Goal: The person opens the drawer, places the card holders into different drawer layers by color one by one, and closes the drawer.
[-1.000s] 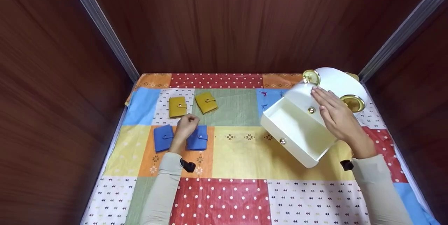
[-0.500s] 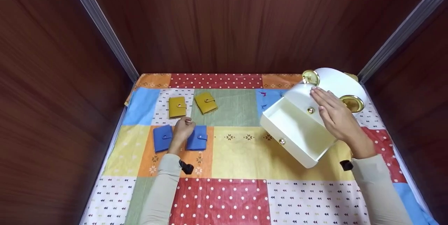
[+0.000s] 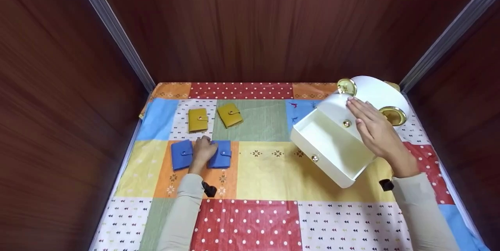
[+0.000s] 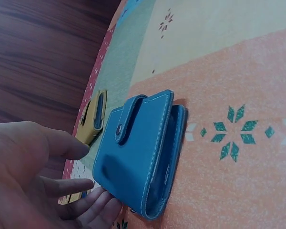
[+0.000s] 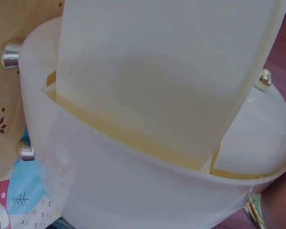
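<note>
The left hand [image 3: 203,150] lies between the two blue wallets, fingers loosely spread, their tips against the edge of the right-hand blue wallet [image 3: 221,154]. The wrist view shows the fingertips [image 4: 93,202] at that wallet's [image 4: 138,155] lower edge with nothing pinched or lifted; the wallet lies flat and snapped closed. A second ago this hand sat a little farther up the cloth, knuckles bunched; it has since drawn back and settled lower against the wallet, which I judge to be the start of a pickup, with no grasp made so far. The other blue wallet [image 3: 181,154] lies just beside the hand on its left, untouched.

The right hand [image 3: 375,130] rests flat, fingers straight, on the raised flap of the white bag [image 3: 332,145], holding it open; neither has moved. The bag sits tilted near the cloth's right edge, its mouth toward the wallets and its inside bare.

Two yellow wallets [image 3: 198,120] [image 3: 230,114] lie toward the cloth's [image 3: 265,165] far edge, beyond the blue pair.
</note>
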`<state>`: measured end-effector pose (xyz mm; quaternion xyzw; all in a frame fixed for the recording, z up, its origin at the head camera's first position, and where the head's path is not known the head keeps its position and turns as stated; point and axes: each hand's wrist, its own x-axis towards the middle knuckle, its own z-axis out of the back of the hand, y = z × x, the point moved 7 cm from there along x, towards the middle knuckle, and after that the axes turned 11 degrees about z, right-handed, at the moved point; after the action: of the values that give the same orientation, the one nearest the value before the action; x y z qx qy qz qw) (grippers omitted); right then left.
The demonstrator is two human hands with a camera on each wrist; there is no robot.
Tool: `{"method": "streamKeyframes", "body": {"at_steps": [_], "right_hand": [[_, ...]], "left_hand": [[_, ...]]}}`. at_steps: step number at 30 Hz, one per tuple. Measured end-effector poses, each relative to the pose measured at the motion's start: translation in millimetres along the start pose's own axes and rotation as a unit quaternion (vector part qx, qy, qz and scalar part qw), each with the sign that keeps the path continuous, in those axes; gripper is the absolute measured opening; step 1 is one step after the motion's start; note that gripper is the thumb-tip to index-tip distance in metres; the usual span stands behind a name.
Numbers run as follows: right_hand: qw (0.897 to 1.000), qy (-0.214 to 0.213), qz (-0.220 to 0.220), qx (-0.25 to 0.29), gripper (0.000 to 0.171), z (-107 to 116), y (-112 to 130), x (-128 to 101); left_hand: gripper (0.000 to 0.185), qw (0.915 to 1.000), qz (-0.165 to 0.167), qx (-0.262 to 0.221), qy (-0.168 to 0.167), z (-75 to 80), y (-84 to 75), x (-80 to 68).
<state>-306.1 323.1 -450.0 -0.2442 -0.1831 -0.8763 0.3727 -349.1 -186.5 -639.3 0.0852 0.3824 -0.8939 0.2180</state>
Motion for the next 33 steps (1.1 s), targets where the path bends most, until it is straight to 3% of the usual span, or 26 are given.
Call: {"method": "streamKeyframes", "body": {"at_steps": [11, 21, 27, 33], "right_hand": [[1.0, -0.001, -0.004, 0.003, 0.05, -1.0, -0.3, -1.3], [1.0, -0.002, -0.006, 0.004, 0.05, -0.7, -0.5, -0.5], [1.0, -0.006, 0.002, 0.003, 0.05, 0.5, 0.9, 0.4], [1.0, -0.005, 0.001, 0.002, 0.05, 0.6, 0.5, 0.8]], "left_hand": [[0.046, 0.999, 0.002, 0.042, -0.019, -2.1, 0.9, -5.2], [0.029, 0.9995, 0.019, 0.008, -0.025, -3.0, 4.7, -5.5], [0.022, 0.9992, 0.016, 0.014, -0.034, -1.6, 6.6, -1.8], [0.036, 0.9985, 0.045, -0.029, 0.005, -4.0, 6.9, -5.4]]}}
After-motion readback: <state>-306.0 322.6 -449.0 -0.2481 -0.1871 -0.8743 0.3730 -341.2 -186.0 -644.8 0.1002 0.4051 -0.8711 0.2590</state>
